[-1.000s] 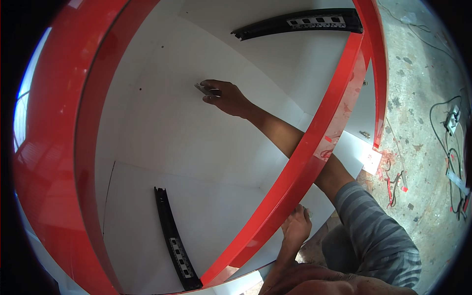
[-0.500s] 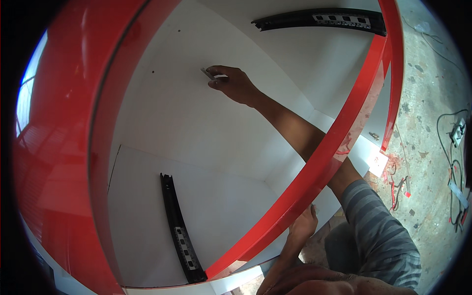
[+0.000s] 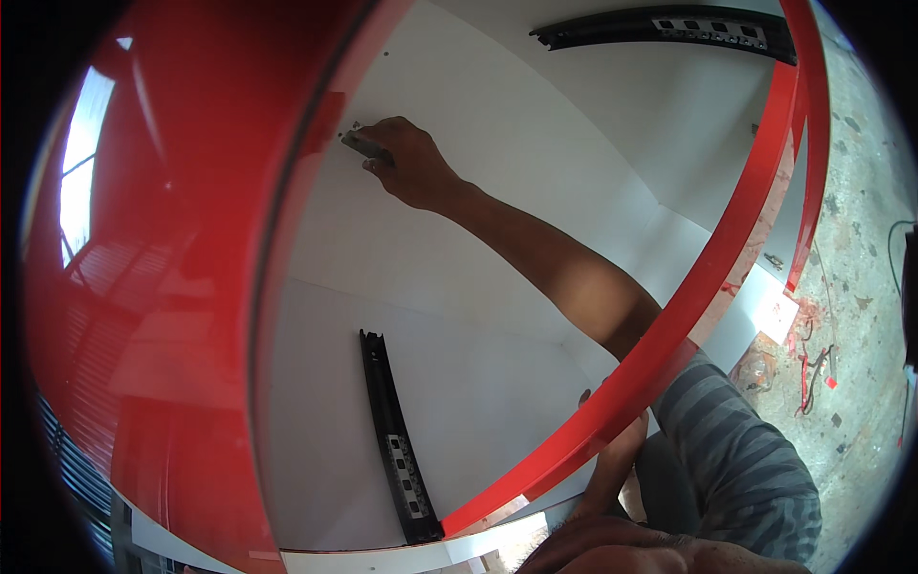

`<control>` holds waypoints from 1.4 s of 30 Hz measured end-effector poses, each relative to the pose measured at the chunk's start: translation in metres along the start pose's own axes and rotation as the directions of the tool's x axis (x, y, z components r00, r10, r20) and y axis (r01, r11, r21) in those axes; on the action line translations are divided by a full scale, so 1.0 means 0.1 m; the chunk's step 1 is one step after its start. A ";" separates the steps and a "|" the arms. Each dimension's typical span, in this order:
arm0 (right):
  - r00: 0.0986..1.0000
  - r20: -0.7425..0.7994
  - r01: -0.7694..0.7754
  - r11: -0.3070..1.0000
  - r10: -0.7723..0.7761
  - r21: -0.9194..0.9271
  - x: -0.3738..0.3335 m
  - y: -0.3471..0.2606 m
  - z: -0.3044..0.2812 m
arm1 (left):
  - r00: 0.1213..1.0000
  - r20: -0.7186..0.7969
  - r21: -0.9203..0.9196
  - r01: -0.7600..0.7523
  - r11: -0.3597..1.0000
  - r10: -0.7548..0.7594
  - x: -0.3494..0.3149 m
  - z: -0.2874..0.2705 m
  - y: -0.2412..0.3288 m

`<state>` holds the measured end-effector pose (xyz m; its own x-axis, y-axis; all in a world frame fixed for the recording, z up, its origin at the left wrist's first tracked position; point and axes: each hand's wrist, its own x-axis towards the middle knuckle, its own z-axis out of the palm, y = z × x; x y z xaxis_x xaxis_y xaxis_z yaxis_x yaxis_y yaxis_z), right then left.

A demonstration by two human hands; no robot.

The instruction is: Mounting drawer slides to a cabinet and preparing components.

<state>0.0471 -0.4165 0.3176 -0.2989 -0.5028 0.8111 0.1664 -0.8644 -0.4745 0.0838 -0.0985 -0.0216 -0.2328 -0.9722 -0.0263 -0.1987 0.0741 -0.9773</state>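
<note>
Head view: right hand pinches a small grey block toward the white panel's upper-left edge.
Left hand is apart, mostly hidden, grip unclear; a steady pinch should serve best.

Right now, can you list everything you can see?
Strips: 2, black, upper right and lower middle
Box: 1, white inside, middle
Panel: 1, red, left
Rims: 2, red, right
Block: 1, grey, upper middle
Sheet: 1, white, right
Floor: 1, grey, far right
Scraps: several, red, on floor
Cable: 1, dark, far right
Sleeve: 1, striped grey, lower right
Arms: 2, bare, middle, lower middle
Left hand: 1, bare, mostly hidden behind rim
Right hand: 1, bare, gripping block
</note>
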 end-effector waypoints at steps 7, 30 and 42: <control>0.995 -0.015 0.100 0.994 -0.100 -0.041 -0.10 0.11 -0.09 | 0.957 0.176 -0.978 0.143 -0.155 -0.231 0.12 -0.62 -0.49; 0.955 -0.219 0.038 0.812 -0.202 -0.583 -1.09 -2.32 -3.52 | 0.973 -0.043 -0.958 -0.105 -0.268 -0.228 0.10 -0.89 -0.82; 0.968 -0.249 -0.167 0.854 0.046 -0.492 -0.17 -2.24 -2.54 | 0.939 -0.084 -0.935 -0.190 -0.299 -0.334 0.06 -0.87 -0.82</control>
<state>-0.2242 -0.2124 0.3232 -0.5150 -0.5249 0.6777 -0.2700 -0.6510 -0.7094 0.0161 -0.0912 0.0763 -0.2321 -0.9189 0.3190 -0.7864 0.3703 0.4944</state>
